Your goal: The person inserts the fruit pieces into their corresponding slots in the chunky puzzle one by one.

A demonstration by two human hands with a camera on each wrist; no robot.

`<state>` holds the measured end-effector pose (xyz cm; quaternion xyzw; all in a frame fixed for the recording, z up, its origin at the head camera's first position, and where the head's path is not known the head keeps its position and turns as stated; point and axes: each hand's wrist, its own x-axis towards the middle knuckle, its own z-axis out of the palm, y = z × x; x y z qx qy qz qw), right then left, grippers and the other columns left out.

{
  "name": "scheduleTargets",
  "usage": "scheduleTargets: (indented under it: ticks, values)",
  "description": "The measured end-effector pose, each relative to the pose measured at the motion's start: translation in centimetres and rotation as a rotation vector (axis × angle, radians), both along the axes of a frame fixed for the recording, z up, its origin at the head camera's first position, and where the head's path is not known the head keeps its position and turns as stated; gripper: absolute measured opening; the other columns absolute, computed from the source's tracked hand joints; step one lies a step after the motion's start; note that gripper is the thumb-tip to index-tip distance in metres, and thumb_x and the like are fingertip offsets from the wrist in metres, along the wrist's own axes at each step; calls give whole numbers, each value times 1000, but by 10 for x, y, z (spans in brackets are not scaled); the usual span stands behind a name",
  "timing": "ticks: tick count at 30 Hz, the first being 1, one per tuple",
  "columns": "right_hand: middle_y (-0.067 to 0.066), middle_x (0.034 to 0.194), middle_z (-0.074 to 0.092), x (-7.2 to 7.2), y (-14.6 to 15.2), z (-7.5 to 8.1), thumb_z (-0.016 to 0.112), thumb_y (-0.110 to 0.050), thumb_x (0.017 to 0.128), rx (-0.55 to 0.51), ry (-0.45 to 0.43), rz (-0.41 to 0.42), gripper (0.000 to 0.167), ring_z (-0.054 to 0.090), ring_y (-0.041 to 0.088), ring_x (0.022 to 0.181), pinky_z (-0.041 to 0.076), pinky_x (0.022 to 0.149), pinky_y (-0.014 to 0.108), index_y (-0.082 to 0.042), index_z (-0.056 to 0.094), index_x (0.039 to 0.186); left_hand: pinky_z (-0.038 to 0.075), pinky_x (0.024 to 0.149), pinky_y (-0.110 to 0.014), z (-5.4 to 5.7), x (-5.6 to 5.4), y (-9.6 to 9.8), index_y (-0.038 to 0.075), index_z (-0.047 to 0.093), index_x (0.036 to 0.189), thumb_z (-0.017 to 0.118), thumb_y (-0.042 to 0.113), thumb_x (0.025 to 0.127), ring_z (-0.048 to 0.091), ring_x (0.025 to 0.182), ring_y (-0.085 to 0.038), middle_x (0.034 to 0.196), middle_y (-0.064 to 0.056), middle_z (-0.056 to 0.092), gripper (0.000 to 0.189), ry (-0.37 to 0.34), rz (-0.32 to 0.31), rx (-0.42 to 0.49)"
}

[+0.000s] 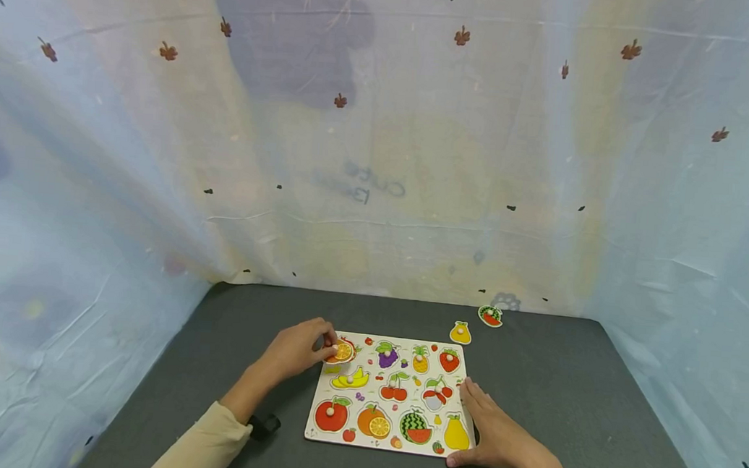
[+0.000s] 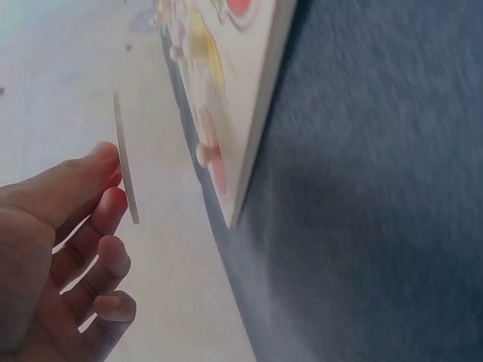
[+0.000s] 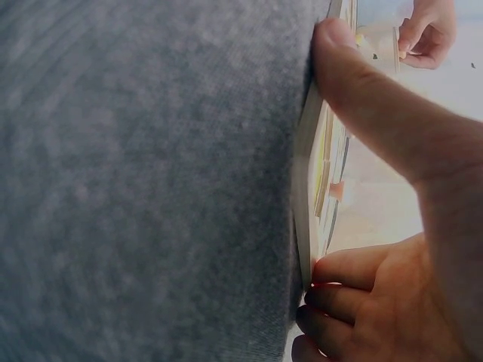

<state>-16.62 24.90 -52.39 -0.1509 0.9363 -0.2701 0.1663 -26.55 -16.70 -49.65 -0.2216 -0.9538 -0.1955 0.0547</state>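
Note:
My left hand (image 1: pixel 301 348) pinches an orange-shaped puzzle piece (image 1: pixel 344 352) above the far left corner of a white fruit puzzle board (image 1: pixel 360 445). In the left wrist view this thin piece (image 2: pixel 127 181) is seen edge-on, apart from the board, between thumb and fingertips. My right hand (image 1: pixel 497 432) holds the board's near right corner, thumb at the near edge and fingers along the right side. Knobbed fruit pieces, such as the apple (image 1: pixel 332 414), bananas (image 1: pixel 351 379) and grapes (image 1: pixel 387 355), sit in the board. The left hand's piece covers part of the board's corner.
Beyond the board's far right corner, a pear piece (image 1: pixel 461 333) and a watermelon piece (image 1: pixel 490 315) lie on the dark grey table (image 1: pixel 547 376). A pale patterned curtain (image 1: pixel 412 251) hangs behind the table and along both sides.

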Motion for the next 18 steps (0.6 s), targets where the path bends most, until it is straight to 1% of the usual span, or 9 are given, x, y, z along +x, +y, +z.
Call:
scheduleTargets:
  ticks: [4,8,13,18]
  values:
    - [25,177,17,0,0,0,98,-56,70,9,-2,-1,137,21,48,161,24,125,70,2,23,169,46,65,-26,1,6,8,30,70,100,82,34,98,50,73,-2,94,16,59,13,3,-37,-17]
    - [25,177,16,0,-1,1,98,-56,70,13,-2,-2,137,21,48,161,23,125,70,2,23,169,46,65,-25,1,8,16,29,70,100,81,36,98,49,72,-2,94,17,59,14,11,-71,-50]
    - [25,177,17,0,0,2,98,-56,70,5,6,1,137,21,49,161,23,125,71,3,23,169,48,68,-26,1,10,23,29,72,104,81,38,98,54,76,-2,96,16,61,15,18,-112,-76]
    - [25,176,17,1,0,2,98,-56,70,-1,11,8,136,20,49,161,22,125,70,3,24,168,50,69,-27,2,15,29,28,72,104,81,38,98,55,79,-2,98,15,62,15,26,-163,-90]
